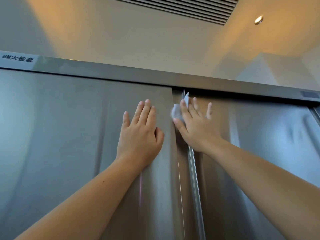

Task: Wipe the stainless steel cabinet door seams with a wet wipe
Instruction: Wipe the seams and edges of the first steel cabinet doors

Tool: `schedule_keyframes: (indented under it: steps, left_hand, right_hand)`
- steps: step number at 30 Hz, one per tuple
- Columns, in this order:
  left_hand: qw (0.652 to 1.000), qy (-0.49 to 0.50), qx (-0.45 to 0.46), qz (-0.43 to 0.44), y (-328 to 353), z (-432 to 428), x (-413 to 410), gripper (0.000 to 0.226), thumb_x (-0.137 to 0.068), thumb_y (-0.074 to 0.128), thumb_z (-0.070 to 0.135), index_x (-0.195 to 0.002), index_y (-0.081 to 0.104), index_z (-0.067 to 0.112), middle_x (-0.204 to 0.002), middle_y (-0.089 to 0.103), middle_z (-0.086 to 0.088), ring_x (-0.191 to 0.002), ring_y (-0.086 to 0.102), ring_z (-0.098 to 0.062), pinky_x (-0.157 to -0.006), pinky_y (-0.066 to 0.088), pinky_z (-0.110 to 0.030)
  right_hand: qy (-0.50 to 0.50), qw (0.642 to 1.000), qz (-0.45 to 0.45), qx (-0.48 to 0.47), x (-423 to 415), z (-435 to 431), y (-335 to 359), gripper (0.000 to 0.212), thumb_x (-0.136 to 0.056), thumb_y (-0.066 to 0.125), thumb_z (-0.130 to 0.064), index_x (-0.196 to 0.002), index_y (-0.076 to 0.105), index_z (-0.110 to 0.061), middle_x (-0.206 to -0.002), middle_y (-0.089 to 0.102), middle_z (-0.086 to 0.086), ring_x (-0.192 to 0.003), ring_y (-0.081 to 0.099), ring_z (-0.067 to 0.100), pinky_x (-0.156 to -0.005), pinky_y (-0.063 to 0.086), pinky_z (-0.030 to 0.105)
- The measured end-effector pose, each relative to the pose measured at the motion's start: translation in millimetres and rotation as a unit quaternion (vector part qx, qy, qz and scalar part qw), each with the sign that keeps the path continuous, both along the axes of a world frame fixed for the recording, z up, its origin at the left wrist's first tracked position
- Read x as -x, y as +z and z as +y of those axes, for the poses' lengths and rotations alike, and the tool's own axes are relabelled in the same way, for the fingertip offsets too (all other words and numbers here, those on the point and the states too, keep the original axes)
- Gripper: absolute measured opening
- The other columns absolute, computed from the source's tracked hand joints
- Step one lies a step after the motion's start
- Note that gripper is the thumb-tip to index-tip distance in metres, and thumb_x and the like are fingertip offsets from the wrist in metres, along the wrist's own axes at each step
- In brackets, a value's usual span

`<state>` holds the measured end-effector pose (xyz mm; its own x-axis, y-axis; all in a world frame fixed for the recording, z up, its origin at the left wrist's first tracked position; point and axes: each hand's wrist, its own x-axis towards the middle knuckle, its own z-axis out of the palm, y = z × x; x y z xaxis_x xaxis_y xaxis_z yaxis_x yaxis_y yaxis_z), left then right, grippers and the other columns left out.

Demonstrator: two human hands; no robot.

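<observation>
Two stainless steel cabinet doors meet at a vertical seam (181, 170) running up the middle of the view. My left hand (140, 134) lies flat with straight fingers on the left door (60, 135), just left of the seam. My right hand (194, 125) presses a white wet wipe (176, 111) against the upper end of the seam, near the top rail. Its fingers are spread and straight over the right door (259, 135). Part of the wipe sticks out above the index finger; the rest is hidden under the palm.
A steel top rail (155, 78) crosses above both doors, with a label (17, 58) at its far left. Another vertical edge (315, 113) shows at the far right. Above are a wall, a ceiling vent (190, 7) and a recessed light (258, 19).
</observation>
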<state>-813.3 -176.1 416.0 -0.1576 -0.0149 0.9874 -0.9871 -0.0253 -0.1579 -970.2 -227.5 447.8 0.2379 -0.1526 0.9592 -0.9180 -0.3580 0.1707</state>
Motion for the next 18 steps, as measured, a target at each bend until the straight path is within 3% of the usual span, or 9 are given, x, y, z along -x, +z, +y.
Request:
schedule_keyframes:
  steps: [6, 10, 12, 15, 18]
  left_hand:
    - [1.0, -0.004, 0.001, 0.0, 0.2, -0.2, 0.4, 0.059, -0.093, 0.026, 0.03, -0.148, 0.013, 0.013, -0.157, 0.001, 0.0, -0.142, -0.005, -0.012, -0.113, -0.001, -0.04]
    - [1.0, -0.007, 0.003, 0.0, -0.1, -0.4, 0.6, 0.059, -0.092, 0.025, 0.03, -0.148, 0.014, 0.014, -0.156, 0.001, 0.001, -0.142, -0.005, -0.011, -0.113, -0.001, -0.04]
    - [1.0, -0.006, 0.003, -0.002, -0.1, -0.7, 0.3, 0.06, -0.092, 0.024, 0.03, -0.148, 0.013, 0.014, -0.156, 0.001, 0.0, -0.142, -0.005, -0.012, -0.113, -0.001, -0.04]
    - [1.0, -0.006, 0.007, -0.003, -0.1, -1.3, -0.2, 0.059, -0.092, 0.026, 0.029, -0.148, 0.014, 0.013, -0.156, 0.002, 0.0, -0.143, -0.004, -0.012, -0.113, 0.0, -0.04]
    - [1.0, -0.005, 0.008, -0.003, 0.2, -1.7, -0.3, 0.06, -0.092, 0.024, 0.03, -0.148, 0.014, 0.014, -0.156, 0.002, 0.001, -0.142, -0.005, -0.011, -0.113, -0.001, -0.04]
  right_hand:
    - [0.083, 0.996, -0.028, -0.03, -6.5, -2.5, 0.4, 0.055, -0.1, 0.014, -0.04, -0.149, 0.012, -0.017, -0.157, 0.002, 0.006, -0.144, -0.006, 0.017, -0.112, -0.006, 0.047]
    - [0.153, 0.987, -0.042, -0.004, -6.9, -1.7, 0.8, 0.048, -0.101, 0.02, -0.028, -0.147, 0.021, -0.018, -0.156, 0.015, 0.007, -0.143, 0.005, 0.018, -0.107, 0.005, 0.028]
    - [0.188, 0.981, -0.047, -0.002, -6.2, -1.7, -0.3, 0.05, -0.1, 0.024, -0.022, -0.149, 0.014, -0.019, -0.156, 0.014, 0.006, -0.143, 0.005, 0.018, -0.104, 0.01, 0.024]
    - [0.242, 0.968, -0.071, -0.004, -4.7, -1.2, -0.8, 0.059, -0.097, 0.029, -0.01, -0.149, 0.005, -0.017, -0.157, 0.01, 0.007, -0.143, 0.008, 0.018, -0.106, 0.018, 0.026]
    - [0.215, 0.973, -0.078, 0.029, -5.4, -1.8, -1.3, 0.055, -0.092, 0.037, -0.005, -0.146, 0.023, -0.012, -0.153, 0.018, 0.008, -0.139, 0.02, 0.027, -0.107, 0.022, 0.031]
